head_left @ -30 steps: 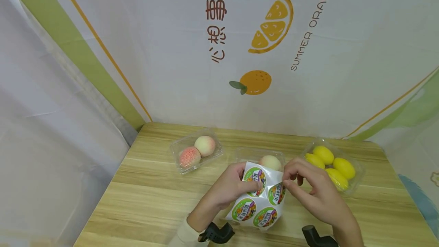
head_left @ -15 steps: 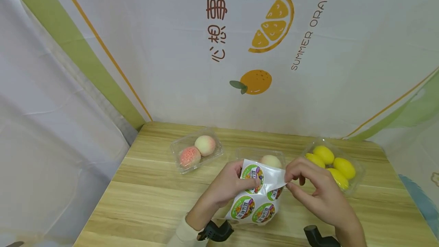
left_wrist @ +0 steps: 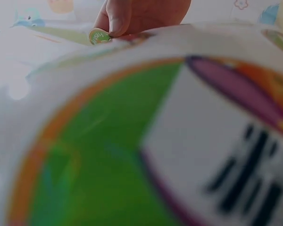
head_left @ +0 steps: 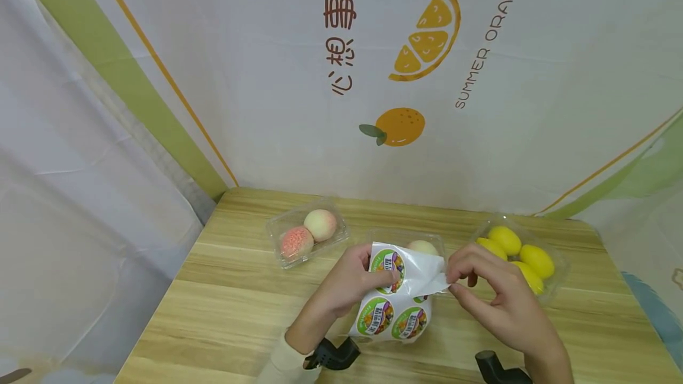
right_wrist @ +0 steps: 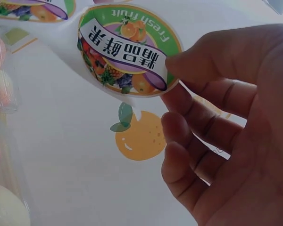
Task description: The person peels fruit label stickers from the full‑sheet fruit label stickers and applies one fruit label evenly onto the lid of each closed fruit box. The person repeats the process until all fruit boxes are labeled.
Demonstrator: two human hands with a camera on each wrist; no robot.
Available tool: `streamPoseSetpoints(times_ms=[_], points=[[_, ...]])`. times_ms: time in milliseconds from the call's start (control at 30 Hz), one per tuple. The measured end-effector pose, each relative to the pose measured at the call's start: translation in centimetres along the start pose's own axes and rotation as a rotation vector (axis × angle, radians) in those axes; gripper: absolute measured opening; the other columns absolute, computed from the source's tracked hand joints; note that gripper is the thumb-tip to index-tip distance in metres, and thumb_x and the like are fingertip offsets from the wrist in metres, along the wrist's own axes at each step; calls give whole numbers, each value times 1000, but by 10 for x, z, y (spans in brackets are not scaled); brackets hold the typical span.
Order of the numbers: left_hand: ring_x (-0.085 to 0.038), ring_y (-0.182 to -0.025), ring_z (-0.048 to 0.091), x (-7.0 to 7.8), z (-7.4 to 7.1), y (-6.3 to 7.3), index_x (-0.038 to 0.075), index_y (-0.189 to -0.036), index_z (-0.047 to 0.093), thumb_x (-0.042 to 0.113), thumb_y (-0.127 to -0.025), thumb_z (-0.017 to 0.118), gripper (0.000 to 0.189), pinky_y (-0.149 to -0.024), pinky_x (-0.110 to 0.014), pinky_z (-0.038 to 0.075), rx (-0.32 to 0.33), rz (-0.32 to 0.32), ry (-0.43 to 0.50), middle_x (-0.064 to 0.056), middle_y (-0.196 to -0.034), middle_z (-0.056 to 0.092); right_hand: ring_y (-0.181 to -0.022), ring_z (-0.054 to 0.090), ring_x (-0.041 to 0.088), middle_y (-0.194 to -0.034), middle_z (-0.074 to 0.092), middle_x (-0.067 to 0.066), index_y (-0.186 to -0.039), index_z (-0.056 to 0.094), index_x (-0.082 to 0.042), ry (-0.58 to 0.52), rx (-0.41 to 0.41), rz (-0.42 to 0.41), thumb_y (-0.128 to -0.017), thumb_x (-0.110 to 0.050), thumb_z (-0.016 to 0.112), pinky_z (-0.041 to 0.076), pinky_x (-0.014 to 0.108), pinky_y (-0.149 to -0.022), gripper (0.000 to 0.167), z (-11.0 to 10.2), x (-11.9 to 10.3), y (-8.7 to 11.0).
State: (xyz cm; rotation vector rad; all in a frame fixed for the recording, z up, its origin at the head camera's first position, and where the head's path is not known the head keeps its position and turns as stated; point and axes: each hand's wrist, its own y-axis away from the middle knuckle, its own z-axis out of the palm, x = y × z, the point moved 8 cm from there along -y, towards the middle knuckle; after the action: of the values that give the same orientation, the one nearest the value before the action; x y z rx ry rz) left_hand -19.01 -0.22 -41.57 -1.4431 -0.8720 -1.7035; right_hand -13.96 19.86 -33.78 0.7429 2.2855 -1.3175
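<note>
A white sheet of round fruit stickers (head_left: 396, 299) is held above the table in the head view. My left hand (head_left: 349, 283) grips its left edge, thumb lying on the printed front and fingers hidden behind. With thumb and index finger my right hand (head_left: 496, 295) pinches the edge of one sticker (right_wrist: 129, 52), green with a fruit print, which is bent up from the sheet. Its white underside shows in the head view. The left wrist view is filled by a blurred sticker close up, with the right hand (left_wrist: 146, 16) behind.
Behind the sheet stands a clear plastic box (head_left: 384, 234) with a peach (head_left: 423, 248), partly covered. A clear box with two peaches (head_left: 308, 234) is at the back left. Another box of several lemons (head_left: 536, 261) lies right, partly behind the right hand. A printed curtain (head_left: 299, 135) hangs behind the table (head_left: 213, 307).
The right hand has moved slightly right, bending the upper right sticker further up and over; more white underside shows. The sheet and left hand have shifted a little left and up.
</note>
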Motion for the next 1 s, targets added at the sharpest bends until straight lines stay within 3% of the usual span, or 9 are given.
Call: streamPoseSetpoints(times_ms=[100, 233, 333, 1000], points=[[-17, -79, 76, 1, -1, 0, -14, -117, 67, 2, -96, 72, 27, -72, -34, 66, 1, 3, 2, -8, -93, 77, -92, 59, 12, -101, 70, 0, -102, 72, -10, -1, 0, -10, -102, -5, 78, 44, 27, -71, 8, -1, -1, 0], [-16, -78, 76, 2, -1, 0, -14, -117, 67, 1, -96, 72, 27, -72, -33, 66, 4, 8, 4, -8, -92, 77, -92, 59, 12, -101, 69, 0, -105, 72, -15, 6, 2, -17, -86, 16, 79, 43, 27, -71, 37, -2, -2, 0], [-16, -78, 76, 3, -2, 0, -15, -119, 66, 1, -96, 71, 28, -71, -33, 66, 2, 19, 13, -8, -92, 77, -91, 58, 12, -101, 69, -1, -106, 72, -16, 9, 4, -7, -78, 23, 78, 43, 27, -71, 49, -2, -2, 0], [-14, -77, 76, 7, -6, 1, -17, -120, 64, 1, -98, 69, 29, -67, -29, 65, -27, 54, 50, -4, -92, 77, -95, 59, 15, -104, 71, 8, -104, 73, -5, -58, 38, -49, -86, 20, 77, 43, 26, -72, 31, -10, -6, 3]])
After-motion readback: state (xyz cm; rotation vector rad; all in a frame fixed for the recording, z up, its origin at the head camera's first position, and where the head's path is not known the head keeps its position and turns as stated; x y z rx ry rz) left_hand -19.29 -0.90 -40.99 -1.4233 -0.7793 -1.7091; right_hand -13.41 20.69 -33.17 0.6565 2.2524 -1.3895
